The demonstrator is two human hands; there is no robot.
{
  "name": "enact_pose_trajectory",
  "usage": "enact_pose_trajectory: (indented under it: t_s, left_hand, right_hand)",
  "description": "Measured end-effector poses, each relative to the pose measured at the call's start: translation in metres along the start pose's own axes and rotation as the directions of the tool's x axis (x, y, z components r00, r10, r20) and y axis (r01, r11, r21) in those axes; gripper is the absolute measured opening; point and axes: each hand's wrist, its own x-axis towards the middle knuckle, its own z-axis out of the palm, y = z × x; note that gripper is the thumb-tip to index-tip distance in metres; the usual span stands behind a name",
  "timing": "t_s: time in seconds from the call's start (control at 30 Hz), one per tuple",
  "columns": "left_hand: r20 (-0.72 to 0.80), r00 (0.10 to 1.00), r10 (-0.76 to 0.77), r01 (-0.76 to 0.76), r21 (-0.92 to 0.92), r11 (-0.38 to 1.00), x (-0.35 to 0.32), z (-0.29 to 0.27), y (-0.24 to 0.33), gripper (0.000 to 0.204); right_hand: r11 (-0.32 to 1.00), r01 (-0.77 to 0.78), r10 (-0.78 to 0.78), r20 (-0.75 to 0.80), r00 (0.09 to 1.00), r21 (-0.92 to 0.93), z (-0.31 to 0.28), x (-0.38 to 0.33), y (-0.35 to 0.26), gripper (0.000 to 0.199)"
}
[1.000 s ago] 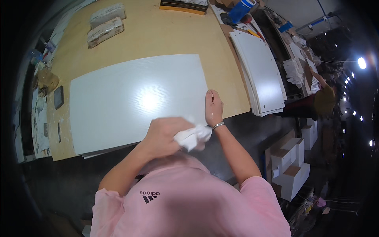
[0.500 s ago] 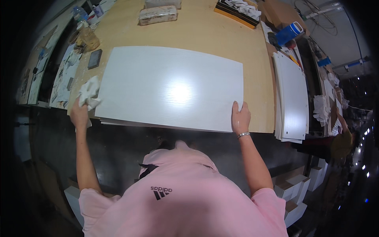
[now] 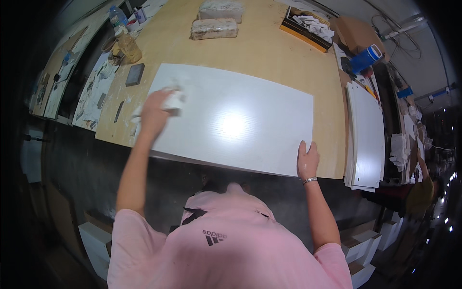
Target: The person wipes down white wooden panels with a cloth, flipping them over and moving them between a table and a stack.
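Note:
A large white panel (image 3: 211, 111) lies on the wooden table (image 3: 269, 58), its near edge at the table's front. The edge of at least one more board shows beneath it. Over the panel's left part, my left hand (image 3: 156, 108) is closed on a crumpled white cloth (image 3: 177, 98), both somewhat smeared by motion. My right hand (image 3: 308, 159) grips the panel's near right corner, with the thumb and a finger showing on top and beside it.
Right of the table stands a stack of white boards (image 3: 365, 135). A grey block (image 3: 135, 74), a thin dark strip (image 3: 119, 111) and a bottle (image 3: 129, 45) are at the left. Farther back are wrapped blocks (image 3: 214, 29) and a box of white scraps (image 3: 308, 29). A person (image 3: 419, 192) is at far right.
My left hand has moved with the cloth from beside the panel's left edge up and right onto its surface. The thin dark strip now shows. My right hand keeps the same corner.

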Motion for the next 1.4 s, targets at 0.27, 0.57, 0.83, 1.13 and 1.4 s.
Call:
enact_pose_trajectory:
  t_s: [0.27, 0.57, 0.83, 1.13, 1.4]
  left_hand:
    - [0.102, 0.935, -0.339, 0.345, -0.054, 0.937, 0.078, 0.03, 0.029, 0.048]
    - [0.284, 0.519, 0.806, -0.702, -0.397, 0.592, -0.043, 0.135, 0.273, 0.068]
    - [0.314, 0.853, 0.417, -0.449, 0.034, 0.893, 0.117, 0.156, 0.193, 0.063]
    - [0.266, 0.566, 0.78, -0.712, -0.318, 0.626, 0.056, 0.182, 0.283, 0.061]
    - [0.19, 0.785, 0.59, -0.553, -0.214, 0.805, 0.108, 0.175, 0.251, 0.045]
  right_hand:
    - [0.997, -0.034, 0.035, 0.016, 0.999, -0.063, 0.007, 0.003, -0.004, 0.043]
    - [0.714, -0.281, 0.309, 0.072, 0.948, 0.642, 0.002, 0.001, 0.017, 0.048]
    - [0.79, -0.126, 0.279, -0.168, 0.946, 0.6, 0.014, 0.003, 0.024, 0.036]
    - [0.895, 0.012, 0.183, -0.392, 0.902, 0.446, 0.007, -0.001, 0.029, 0.033]
    - [0.897, 0.429, -0.417, -0.123, 0.901, 0.102, -0.014, -0.061, -0.048, 0.059]
